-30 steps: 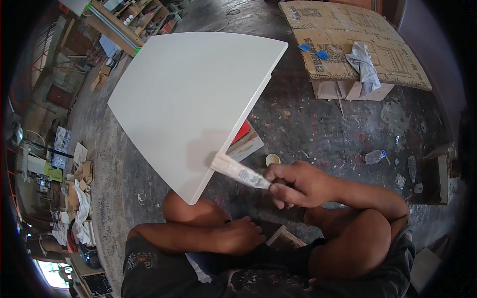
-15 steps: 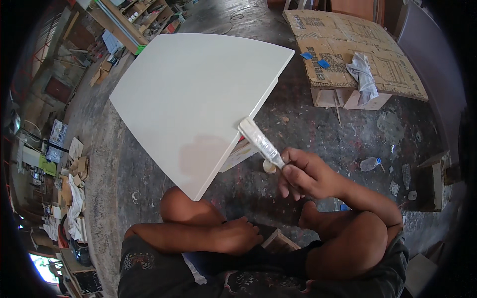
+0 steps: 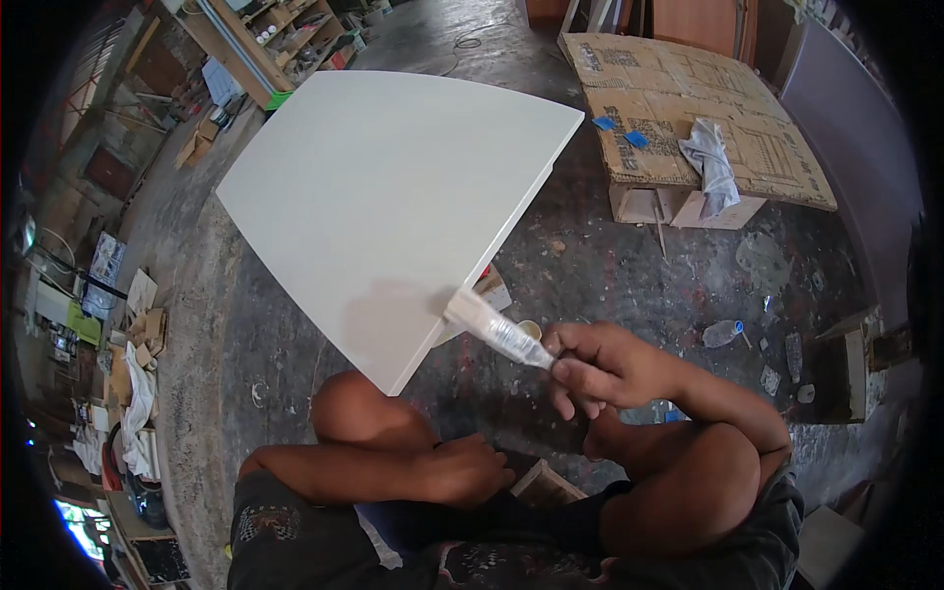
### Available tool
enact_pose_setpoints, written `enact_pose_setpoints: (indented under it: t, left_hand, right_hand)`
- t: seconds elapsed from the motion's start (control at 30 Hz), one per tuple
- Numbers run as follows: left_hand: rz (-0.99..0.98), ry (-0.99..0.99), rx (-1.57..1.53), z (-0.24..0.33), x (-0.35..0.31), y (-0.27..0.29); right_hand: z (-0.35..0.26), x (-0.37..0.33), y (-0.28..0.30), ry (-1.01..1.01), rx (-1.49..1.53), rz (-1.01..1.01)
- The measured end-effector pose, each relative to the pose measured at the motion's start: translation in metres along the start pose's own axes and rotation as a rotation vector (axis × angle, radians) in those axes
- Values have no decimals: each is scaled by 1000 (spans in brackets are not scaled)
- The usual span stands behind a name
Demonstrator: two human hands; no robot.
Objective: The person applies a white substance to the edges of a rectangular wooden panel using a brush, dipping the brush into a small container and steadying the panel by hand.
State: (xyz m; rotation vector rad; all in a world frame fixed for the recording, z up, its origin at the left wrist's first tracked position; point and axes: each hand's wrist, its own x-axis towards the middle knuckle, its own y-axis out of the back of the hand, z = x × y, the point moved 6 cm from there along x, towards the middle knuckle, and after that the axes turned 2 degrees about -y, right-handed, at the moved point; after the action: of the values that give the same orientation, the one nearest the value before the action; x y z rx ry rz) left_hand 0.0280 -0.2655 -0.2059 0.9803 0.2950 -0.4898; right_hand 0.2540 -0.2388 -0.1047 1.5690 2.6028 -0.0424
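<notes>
While your right hand closes its thumb and forefinger around the handle end of a flat brush, its other fingers curl loosely below. The brush is pale and smeared, with a shiny, crinkled-looking wrap around its middle, and its blunt head overlaps the near right edge of a white panel; you cannot tell from this angle whether the bristles touch. The panel is smooth and flat, with a thin, squared edge and a soft shadow near its lower corner, in front of you and left of the brush. Your left hand lies in front of your lap, fingers half curled, and whether it holds anything cannot be told.

Behind the brush, a small round cup shows only in part, and the panel covers most of a box. Between your legs, a rough wooden box is partly hidden. Farther right, creased brown cardboard carries a rumpled pale cloth; a clear plastic bottle lies on the stained, scuffed floor. Shelving at upper left blurs into clutter.
</notes>
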Motion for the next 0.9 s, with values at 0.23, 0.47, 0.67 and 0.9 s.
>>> enact_pose_setpoints:
  t: [0.23,0.47,0.67,0.9]
  left_hand:
    - [22,8,16,-4,1,-8]
    - [90,-42,40,-4,2,-10]
    - [19,-20,-29,4,-3,8]
    - [-57,-12,17,3,-1,5]
  right_hand:
    - [5,-2,-1,-58,0,-25]
    - [1,-9,18,-92,44,134]
    - [1,-21,27,-79,-7,213]
    - [2,-13,41,-69,-24,368]
